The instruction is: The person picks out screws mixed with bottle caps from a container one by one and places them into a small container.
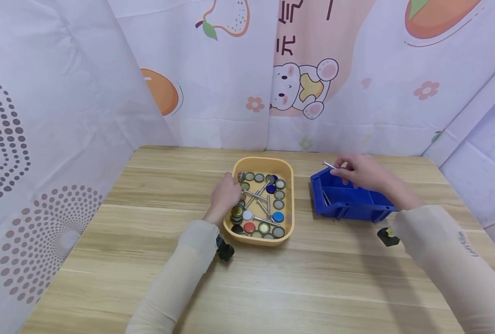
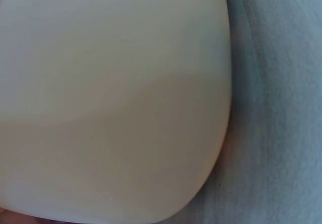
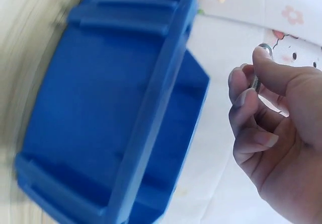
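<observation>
One screw (image 1: 328, 165), pinched by the right hand (image 1: 359, 173) by the blue bin (image 1: 349, 197), could slip and miss if the pinch loosens; the left hand (image 1: 225, 194) touches the yellow tray (image 1: 289, 197), its grip hidden.

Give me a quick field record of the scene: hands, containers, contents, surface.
Left hand: at the orange tray's left rim; fingertips hidden
Right hand: pinches a metal screw near the blue bin
Orange tray: mixed bottle caps and loose screws
Blue bin: right of tray; slim metal shaft visible inside
Surface: wood-grain tabletop
</observation>
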The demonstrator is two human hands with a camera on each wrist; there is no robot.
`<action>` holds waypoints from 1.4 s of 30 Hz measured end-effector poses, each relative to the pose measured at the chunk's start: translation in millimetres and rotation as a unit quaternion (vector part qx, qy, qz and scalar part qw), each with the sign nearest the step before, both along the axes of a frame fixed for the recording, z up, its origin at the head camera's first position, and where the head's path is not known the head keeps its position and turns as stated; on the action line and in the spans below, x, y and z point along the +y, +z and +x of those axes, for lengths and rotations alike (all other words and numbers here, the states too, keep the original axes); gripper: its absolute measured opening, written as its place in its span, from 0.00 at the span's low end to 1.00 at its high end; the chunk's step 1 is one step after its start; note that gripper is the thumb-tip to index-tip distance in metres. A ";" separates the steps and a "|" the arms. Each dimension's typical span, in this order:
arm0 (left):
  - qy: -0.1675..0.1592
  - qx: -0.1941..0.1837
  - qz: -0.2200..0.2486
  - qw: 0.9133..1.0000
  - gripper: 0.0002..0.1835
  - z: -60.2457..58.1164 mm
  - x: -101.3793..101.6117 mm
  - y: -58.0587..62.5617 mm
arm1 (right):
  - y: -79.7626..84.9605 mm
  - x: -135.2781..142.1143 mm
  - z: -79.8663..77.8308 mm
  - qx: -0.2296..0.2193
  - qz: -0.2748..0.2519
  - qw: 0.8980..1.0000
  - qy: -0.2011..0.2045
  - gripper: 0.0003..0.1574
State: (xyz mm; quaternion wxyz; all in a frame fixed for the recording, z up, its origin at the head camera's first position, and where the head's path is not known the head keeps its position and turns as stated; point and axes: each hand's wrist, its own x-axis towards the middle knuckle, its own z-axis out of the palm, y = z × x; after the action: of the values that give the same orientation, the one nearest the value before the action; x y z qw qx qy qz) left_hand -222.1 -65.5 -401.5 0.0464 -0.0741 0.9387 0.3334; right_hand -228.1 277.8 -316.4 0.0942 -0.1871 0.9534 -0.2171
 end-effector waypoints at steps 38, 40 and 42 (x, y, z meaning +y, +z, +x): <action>-0.001 -0.002 0.009 1.000 0.20 2.0 -0.3 1.9 | -7.6 -33.3 5.1 0.105 0.094 0.988 0.064 0.10; -0.002 -0.004 0.011 1.000 0.19 2.3 -0.4 1.4 | -7.7 -44.7 7.5 0.115 0.095 0.986 0.069 0.10; -0.003 -0.004 0.012 1.000 0.19 2.5 -0.6 1.0 | -9.2 -56.2 10.3 0.127 0.093 0.985 0.073 0.10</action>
State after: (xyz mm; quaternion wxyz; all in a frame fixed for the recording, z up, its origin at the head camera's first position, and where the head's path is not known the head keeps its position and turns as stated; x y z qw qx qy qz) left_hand -219.6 -66.2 -400.5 0.0519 -0.0715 0.9346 0.3445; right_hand -217.8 221.5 -325.5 0.0049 -0.2729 0.9574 -0.0941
